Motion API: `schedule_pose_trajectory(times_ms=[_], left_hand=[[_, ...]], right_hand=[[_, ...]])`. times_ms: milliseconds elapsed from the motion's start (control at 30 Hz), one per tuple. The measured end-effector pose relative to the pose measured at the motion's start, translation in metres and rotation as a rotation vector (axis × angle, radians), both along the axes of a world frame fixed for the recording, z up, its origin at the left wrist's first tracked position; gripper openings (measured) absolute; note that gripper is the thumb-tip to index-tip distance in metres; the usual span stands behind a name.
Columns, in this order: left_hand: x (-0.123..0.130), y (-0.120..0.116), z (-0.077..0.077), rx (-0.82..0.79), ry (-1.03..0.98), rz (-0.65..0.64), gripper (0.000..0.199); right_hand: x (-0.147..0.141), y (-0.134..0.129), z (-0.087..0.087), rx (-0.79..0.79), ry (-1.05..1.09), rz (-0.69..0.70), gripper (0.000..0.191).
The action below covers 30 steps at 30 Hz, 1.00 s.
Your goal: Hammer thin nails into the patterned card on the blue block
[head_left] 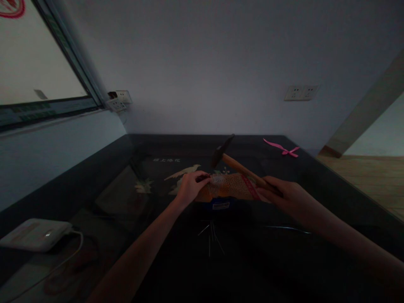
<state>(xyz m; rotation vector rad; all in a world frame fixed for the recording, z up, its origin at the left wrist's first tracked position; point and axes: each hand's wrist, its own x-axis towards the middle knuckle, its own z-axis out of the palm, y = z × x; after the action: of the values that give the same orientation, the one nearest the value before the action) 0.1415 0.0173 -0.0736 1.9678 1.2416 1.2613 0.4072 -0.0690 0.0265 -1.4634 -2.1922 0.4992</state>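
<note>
My right hand [282, 192] is closed round the wooden handle of a hammer [241, 168]. The hammer's dark head is raised above the middle of an orange, dark-speckled piece [232, 184] with a red band at its right end. My left hand [190, 187] rests at the left end of that piece, thumb and fingers pinched together. Something small and dark red shows at its fingertips, too unclear to name. Beneath the speckled piece lies a dark blue object with a white label [221, 206]. Several thin, pale, needle-like pieces [213, 240] lie in front of it.
The glossy black table [151, 145] bears a printed bird and flowers. A pink ribbon [285, 152] lies at the back right. On the left is a white device [38, 234] with a cable. Wall sockets [301, 93] are behind the table.
</note>
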Motion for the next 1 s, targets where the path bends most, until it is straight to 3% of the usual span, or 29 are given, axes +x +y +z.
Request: schedule_pose_trajectory(times_ms=[233,533,833,1000], left_hand=[[-0.001,0.001,0.000,0.001,0.044,0.004,0.009],[0.000,-0.001,0.002,0.000,0.060,0.009,0.008],[0.001,-0.003,0.005,0.008,0.095,0.022,0.007],[0.001,-0.005,0.008,0.028,0.105,0.028,0.006]], right_hand=[[0.001,0.008,0.011,0.028,-0.034,0.035,0.020],[0.001,0.013,0.011,-0.029,-0.088,0.094,0.021],[-0.005,0.010,0.011,-0.047,-0.081,0.067,0.019],[-0.004,0.007,0.008,0.037,-0.023,-0.011,0.022]])
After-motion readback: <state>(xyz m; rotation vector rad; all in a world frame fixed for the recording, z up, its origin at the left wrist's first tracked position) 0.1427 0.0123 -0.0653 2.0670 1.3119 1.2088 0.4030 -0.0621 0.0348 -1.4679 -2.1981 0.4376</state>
